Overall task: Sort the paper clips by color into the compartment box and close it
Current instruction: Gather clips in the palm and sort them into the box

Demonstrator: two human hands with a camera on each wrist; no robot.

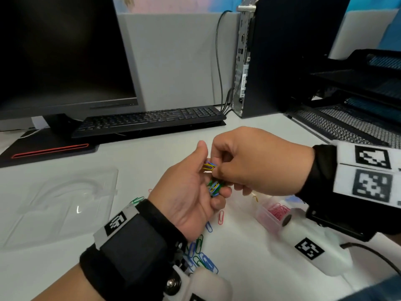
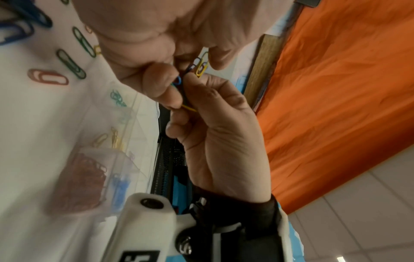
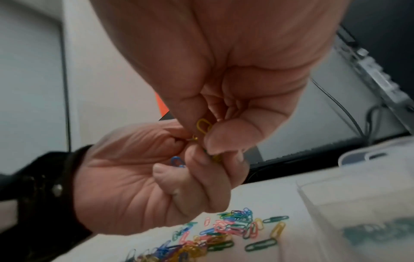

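Both hands meet above the white table in the head view. My left hand (image 1: 213,187) is curled round a small bunch of mixed blue, green and yellow paper clips (image 1: 214,186). My right hand (image 1: 217,169) pinches a yellow clip (image 3: 203,126) at the top of that bunch. The clear compartment box (image 1: 263,216) stands open to the lower right, partly behind my right wrist camera. It holds red clips (image 2: 84,177), blue clips (image 2: 121,187), yellow clips (image 2: 113,139) and green clips (image 2: 117,98) in separate compartments. Loose clips (image 1: 200,254) lie under my left wrist.
A clear plastic lid or tray (image 1: 58,203) lies flat at the left. A black keyboard (image 1: 149,120) and monitor (image 1: 65,53) stand behind, a computer case (image 1: 271,57) and black mesh trays (image 1: 347,122) at the back right. A larger heap of mixed clips (image 3: 224,230) lies beside the box.
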